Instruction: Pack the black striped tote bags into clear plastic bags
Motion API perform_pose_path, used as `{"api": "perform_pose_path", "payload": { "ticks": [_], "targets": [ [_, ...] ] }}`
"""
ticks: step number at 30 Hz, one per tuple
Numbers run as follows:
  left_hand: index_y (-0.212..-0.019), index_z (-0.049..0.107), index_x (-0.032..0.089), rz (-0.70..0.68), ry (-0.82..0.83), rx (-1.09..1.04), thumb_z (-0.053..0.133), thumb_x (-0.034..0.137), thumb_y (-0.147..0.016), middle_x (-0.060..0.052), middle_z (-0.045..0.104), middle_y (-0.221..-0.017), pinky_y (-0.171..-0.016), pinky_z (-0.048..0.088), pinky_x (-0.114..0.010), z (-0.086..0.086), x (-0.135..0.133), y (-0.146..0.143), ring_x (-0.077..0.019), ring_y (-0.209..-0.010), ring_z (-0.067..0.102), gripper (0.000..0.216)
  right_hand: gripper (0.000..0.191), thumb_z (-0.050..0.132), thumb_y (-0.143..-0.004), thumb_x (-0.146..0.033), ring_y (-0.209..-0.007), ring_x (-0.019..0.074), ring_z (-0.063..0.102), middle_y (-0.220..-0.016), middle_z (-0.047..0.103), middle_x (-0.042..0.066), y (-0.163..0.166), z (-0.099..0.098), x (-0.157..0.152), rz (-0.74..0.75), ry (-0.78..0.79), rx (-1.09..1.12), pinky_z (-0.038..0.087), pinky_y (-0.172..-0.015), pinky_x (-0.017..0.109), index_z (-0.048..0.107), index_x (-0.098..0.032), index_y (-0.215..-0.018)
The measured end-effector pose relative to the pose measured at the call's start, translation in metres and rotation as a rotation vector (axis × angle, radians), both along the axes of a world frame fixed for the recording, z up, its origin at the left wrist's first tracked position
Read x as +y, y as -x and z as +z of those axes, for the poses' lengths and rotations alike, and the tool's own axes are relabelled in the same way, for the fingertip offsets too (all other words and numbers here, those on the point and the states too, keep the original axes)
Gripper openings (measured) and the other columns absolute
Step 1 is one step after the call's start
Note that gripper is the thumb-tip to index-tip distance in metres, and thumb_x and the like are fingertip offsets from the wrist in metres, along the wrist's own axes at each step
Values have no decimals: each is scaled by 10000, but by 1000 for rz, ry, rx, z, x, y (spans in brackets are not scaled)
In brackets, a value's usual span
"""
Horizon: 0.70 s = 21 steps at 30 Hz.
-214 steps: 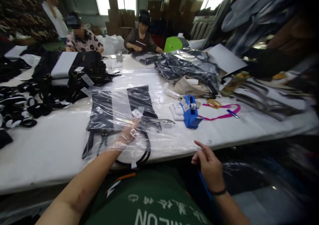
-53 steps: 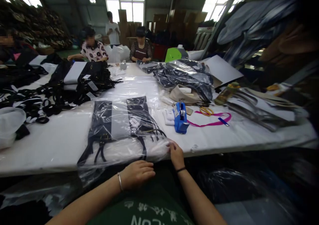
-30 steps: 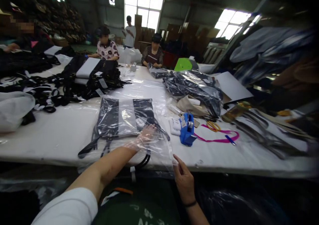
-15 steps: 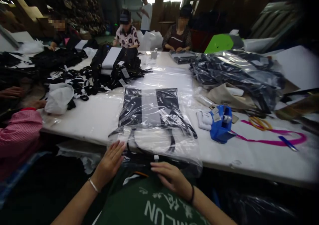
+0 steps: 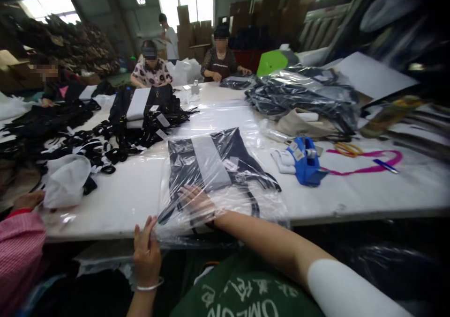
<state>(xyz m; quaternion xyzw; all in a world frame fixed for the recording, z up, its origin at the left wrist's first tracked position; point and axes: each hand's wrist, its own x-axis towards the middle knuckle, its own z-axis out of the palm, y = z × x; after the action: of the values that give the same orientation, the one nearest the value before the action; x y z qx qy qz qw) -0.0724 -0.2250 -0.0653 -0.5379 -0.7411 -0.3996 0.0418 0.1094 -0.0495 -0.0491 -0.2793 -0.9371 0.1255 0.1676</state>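
While the clear plastic bag (image 5: pixel 218 176) lies flat at the near edge of the white table (image 5: pixel 119 195), the right hand (image 5: pixel 197 202) is pushed inside its open mouth, fingers spread flat on the black and grey garment (image 5: pixel 207 162) in the bag, gripping nothing. Left hand (image 5: pixel 146 254) sits at the bag's near left corner, thumb and fingers pinched together on the plastic edge; bracelet on that wrist. The garment's black straps (image 5: pixel 258 181) trail toward the bag's mouth on the right side.

Blue tape dispenser (image 5: pixel 307 160) stands on the table just right of the bag, white rolls (image 5: pixel 283 160) touching its left side. Pink ribbon (image 5: pixel 365 167) and a yellow loop (image 5: pixel 346 148), maybe scissors handles, lie farther right. Pile of bagged dark garments (image 5: pixel 302 92) behind the dispenser. Heap of unbagged black items with tags (image 5: pixel 140 115) behind and left of the bag, black and white straps (image 5: pixel 87 148) beside it. White crumpled bag (image 5: pixel 66 181) at far left, near a co-worker's hand (image 5: pixel 28 200) with a pink sleeve (image 5: pixel 17 256). Three more people sit at the table's far side, one stands behind them.
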Motion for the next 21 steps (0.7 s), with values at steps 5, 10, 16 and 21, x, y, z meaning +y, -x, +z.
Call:
{"api": "perform_pose_path", "payload": {
  "ticks": [5, 10, 16, 21],
  "targets": [
    [-1471, 455, 194, -95, 172, -52, 460, 321, -943, -93, 525, -1464, -1171, 366, -481, -21, -4, 2, -273, -1362, 485, 543, 539, 406, -997, -314, -1491, 341, 230, -1632, 239, 50, 30, 3, 12, -206, 121, -169, 186, -1163, 654, 334, -299, -1531],
    [-1399, 558, 244, -69, 314, -68, 405, 258, -940, -47, 657, -1313, -974, 542, -346, -46, -27, 18, -233, -1138, 665, 485, 561, 475, -970, -293, -1473, 383, 249, -1621, 271, 63, 45, 8, 39, -211, 199, -235, 188, -1152, 669, 367, -302, -1521],
    [-1374, 584, 247, -94, 197, 29, 430, 292, -966, -36, 671, -1290, -1032, 508, -377, -15, -43, 13, -242, -1200, 619, 438, 521, 449, -972, -195, -1479, 396, 207, -1593, 326, 110, 44, 11, 51, -248, 126, -94, 192, -1137, 655, 422, -207, -1492],
    [-1354, 591, 255, -117, 87, 51, 453, 240, -973, -48, 680, -1262, -1059, 490, -409, -2, -47, 5, -231, -1182, 613, 406, 253, 735, -794, -239, -1221, 225, 580, -1120, 734, 23, 52, 3, 42, 175, 37, 140, 316, -1153, 461, 732, -174, -1038]
  ]
}}
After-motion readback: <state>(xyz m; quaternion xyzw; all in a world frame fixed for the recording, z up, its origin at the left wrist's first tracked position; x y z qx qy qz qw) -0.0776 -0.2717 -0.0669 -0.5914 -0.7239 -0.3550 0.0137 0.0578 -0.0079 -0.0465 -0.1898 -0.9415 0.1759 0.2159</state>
